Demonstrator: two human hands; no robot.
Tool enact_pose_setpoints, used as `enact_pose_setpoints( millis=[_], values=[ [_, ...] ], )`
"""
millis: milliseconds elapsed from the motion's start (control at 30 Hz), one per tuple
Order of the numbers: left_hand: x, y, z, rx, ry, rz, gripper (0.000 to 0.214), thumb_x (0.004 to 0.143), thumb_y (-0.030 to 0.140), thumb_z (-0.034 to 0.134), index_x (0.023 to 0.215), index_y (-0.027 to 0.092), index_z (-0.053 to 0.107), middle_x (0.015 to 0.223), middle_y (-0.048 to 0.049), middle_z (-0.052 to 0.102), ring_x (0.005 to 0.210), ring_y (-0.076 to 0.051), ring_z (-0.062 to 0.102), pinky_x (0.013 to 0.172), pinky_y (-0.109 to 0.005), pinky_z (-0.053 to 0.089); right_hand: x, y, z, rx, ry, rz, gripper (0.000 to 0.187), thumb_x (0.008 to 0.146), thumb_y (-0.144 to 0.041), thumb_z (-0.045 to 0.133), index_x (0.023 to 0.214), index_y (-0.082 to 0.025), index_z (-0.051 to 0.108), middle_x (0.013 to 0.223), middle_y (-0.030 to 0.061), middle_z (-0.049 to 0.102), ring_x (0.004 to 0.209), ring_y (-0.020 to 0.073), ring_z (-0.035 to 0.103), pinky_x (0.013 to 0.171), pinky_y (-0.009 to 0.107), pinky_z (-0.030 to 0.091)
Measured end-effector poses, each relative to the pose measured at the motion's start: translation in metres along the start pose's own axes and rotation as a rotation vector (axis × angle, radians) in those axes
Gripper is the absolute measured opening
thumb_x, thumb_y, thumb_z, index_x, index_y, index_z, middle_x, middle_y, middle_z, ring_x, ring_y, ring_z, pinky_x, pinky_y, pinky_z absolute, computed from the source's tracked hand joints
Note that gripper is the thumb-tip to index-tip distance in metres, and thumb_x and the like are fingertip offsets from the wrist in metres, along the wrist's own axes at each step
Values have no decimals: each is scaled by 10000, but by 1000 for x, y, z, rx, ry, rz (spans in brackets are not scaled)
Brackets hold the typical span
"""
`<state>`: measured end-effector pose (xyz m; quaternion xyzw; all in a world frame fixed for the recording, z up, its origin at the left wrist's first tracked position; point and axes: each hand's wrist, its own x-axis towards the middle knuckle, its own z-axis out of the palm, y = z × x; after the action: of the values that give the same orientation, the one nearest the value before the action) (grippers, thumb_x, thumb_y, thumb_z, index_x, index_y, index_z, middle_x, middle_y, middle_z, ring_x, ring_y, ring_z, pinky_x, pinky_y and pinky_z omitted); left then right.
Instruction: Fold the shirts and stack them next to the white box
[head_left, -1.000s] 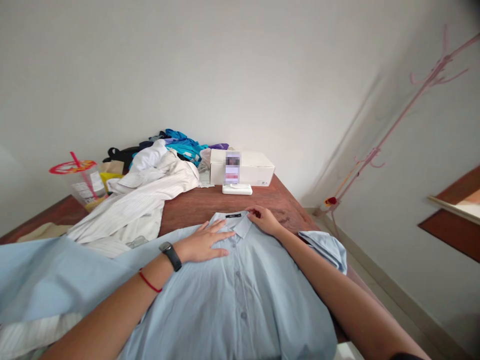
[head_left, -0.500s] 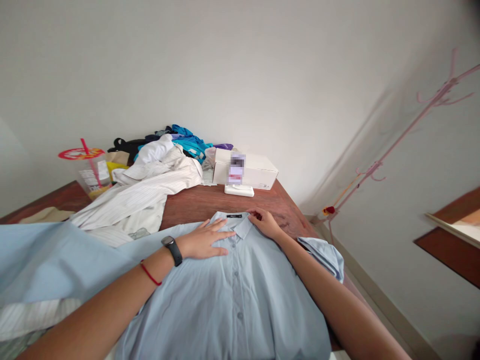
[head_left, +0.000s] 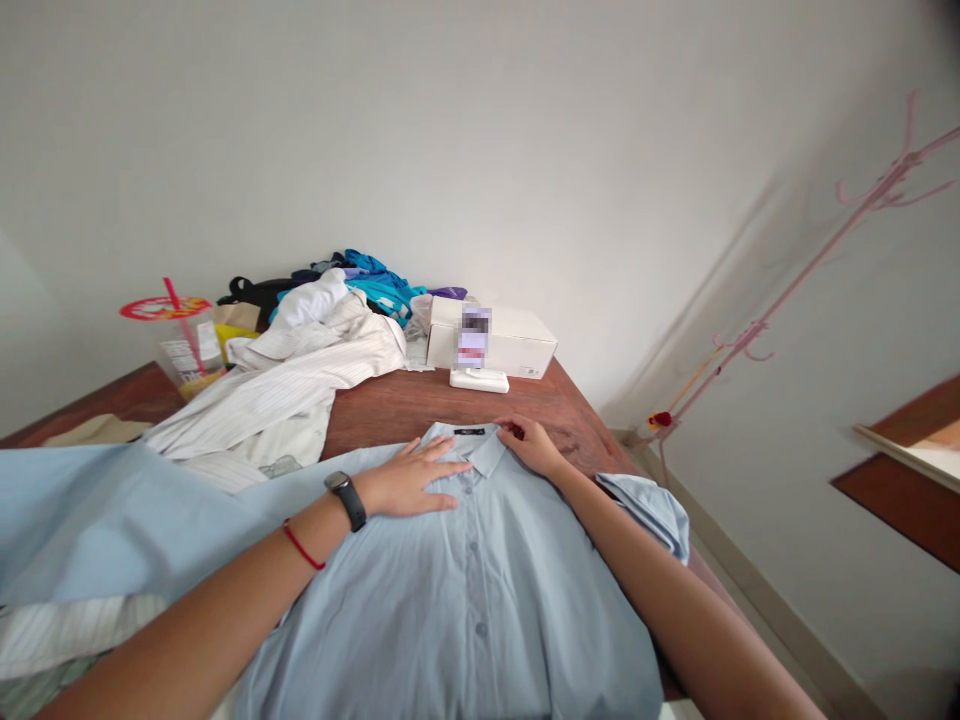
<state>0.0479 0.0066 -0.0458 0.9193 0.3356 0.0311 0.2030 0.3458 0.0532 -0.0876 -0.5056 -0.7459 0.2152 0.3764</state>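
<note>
A light blue button-up shirt (head_left: 465, 590) lies front up on a brown wooden table (head_left: 420, 405), collar away from me. My left hand (head_left: 409, 478) rests flat on the shirt just left of the collar, fingers stretched out; a black watch and a red string sit on that wrist. My right hand (head_left: 529, 443) has its fingers curled on the right collar point, pinching the fabric. One sleeve (head_left: 649, 505) hangs over the table's right edge; the other spreads far left.
A heap of white striped shirts (head_left: 285, 385) and blue and black clothes (head_left: 367, 280) fills the back left of the table. A plastic drink cup with a red lid (head_left: 180, 345), a white box (head_left: 495, 340) and a propped phone (head_left: 474, 340) stand behind. A pink coat rack (head_left: 787, 290) leans at right.
Both hands stay on the collar area. The view shifted slightly between the oldest frame and now; nothing else has visibly moved.
</note>
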Motion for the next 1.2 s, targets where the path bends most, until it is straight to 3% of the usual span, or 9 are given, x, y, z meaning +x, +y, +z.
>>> enact_pose_setpoints(
  millis=[767, 900, 1033, 1200],
  values=[
    [-1, -3, 0, -5, 17, 8, 633, 954, 574, 536, 1534, 377, 379, 1674, -94, 149, 1542, -330, 110, 1216, -594, 92, 0, -1, 0, -8, -1, -8, 319, 879, -337, 595, 1112, -159, 719, 845, 52, 696, 742, 191, 616, 695, 312, 472],
    [1, -3, 5, 13, 2, 3, 713, 938, 667, 482, 1563, 372, 310, 1682, -82, 85, 1544, -347, 51, 1209, -610, 91, 0, -2, 0, -21, 3, -5, 322, 882, -337, 594, 1117, -157, 721, 856, 56, 700, 741, 190, 612, 694, 312, 471],
    [7, 3, 16, 56, 110, -46, 809, 941, 737, 355, 1605, 306, 191, 1680, -101, 21, 1543, -349, -14, 1211, -613, 69, 0, -1, 1, -27, 6, -11, 321, 877, -342, 607, 1113, -156, 721, 851, 55, 698, 726, 183, 608, 693, 310, 475],
    [15, 3, 22, 98, 247, -198, 683, 1012, 639, 250, 1580, 266, 312, 1682, -107, 58, 1546, -333, 73, 1220, -567, 143, 1, -1, 1, -11, 3, -13, 329, 865, -362, 637, 1106, -155, 720, 845, 53, 696, 709, 172, 600, 686, 303, 484]
  ],
)
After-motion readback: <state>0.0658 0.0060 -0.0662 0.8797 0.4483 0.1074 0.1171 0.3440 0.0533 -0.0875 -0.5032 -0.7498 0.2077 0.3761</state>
